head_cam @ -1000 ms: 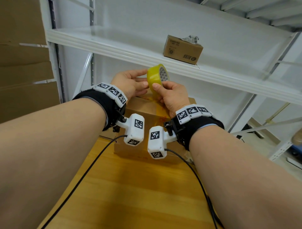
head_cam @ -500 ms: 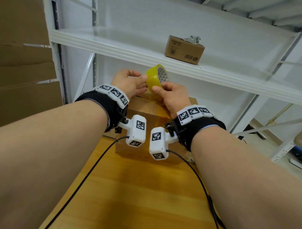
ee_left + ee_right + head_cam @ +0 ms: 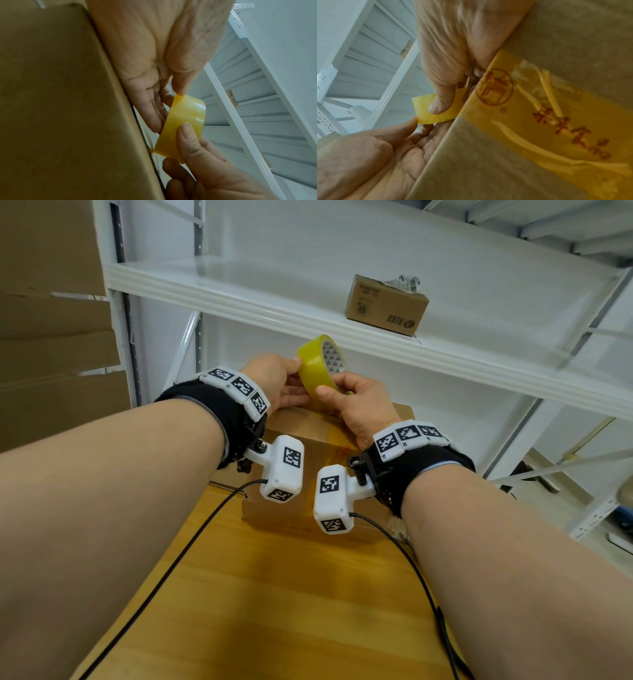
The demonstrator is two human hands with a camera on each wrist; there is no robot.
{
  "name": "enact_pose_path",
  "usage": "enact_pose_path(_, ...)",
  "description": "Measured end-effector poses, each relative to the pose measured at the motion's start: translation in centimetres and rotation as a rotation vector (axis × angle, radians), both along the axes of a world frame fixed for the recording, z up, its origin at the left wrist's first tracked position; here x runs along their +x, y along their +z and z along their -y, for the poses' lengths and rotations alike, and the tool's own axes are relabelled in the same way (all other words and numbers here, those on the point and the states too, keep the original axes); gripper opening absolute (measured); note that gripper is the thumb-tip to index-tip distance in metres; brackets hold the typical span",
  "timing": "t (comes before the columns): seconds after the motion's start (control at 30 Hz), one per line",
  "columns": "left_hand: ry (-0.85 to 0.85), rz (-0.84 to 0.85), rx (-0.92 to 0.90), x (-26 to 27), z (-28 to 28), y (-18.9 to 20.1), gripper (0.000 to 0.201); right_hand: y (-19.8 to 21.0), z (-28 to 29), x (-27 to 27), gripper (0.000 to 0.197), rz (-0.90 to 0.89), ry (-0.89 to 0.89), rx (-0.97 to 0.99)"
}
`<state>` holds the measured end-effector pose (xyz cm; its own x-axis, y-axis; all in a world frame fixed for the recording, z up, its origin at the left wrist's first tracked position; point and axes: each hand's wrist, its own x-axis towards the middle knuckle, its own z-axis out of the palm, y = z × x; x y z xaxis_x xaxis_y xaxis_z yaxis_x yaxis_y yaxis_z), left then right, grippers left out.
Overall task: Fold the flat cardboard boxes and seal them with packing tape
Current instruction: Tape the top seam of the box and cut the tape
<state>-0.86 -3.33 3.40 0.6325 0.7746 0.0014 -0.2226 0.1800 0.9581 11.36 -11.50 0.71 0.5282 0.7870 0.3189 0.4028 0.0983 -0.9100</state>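
The tape roll (image 3: 320,364) stood on edge above the far rim of the box (image 3: 301,440), pinched by both hands: left hand (image 3: 274,381) on its left face, right hand (image 3: 359,402) nearer, thumb on the band facing the person.

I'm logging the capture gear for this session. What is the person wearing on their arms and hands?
Bare forearms and hands. Each wrist has a black wrap with a band of white marker tiles, plus a white camera module with black-and-white tags and a black cable.
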Motion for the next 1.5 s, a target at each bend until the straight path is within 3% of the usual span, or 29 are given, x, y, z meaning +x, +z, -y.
enact_pose_path(0.3,0.020,0.031,0.020,0.5,0.2,-0.1,0.021,0.2,0.1,-0.1,0.005,-0.045,-0.005,0.009)
enact_pose_path(0.37,0.096,0.038,0.058,0.6,0.2,-0.2,0.007,0.2,0.0,0.0,0.004,-0.062,0.000,0.005)
enact_pose_path(0.47,0.177,0.079,0.148,0.7,-0.3,-0.6,0.019,0.2,-0.1,0.1,0.006,-0.074,-0.002,-0.004)
enact_pose_path(0.7,0.256,0.057,0.340,0.4,0.1,-0.5,0.007,0.5,0.2,0.3,0.004,-0.117,-0.035,0.001)
enact_pose_path(0.83,0.296,-0.004,0.497,0.4,0.1,-0.2,0.013,0.8,0.5,0.4,0.003,-0.119,-0.073,0.013)
enact_pose_path(1.03,0.424,-0.175,0.679,0.3,-0.4,0.1,0.005,0.7,0.7,0.2,0.004,-0.140,-0.039,-0.002)
enact_pose_path(1.23,0.439,-0.223,0.747,0.8,-0.7,0.1,0.007,0.7,0.9,0.1,0.004,-0.121,-0.016,-0.013)
enact_pose_path(1.5,0.456,-0.432,0.923,1.8,-1.1,0.8,0.016,0.5,0.8,-0.1,0.008,-0.085,-0.048,-0.002)
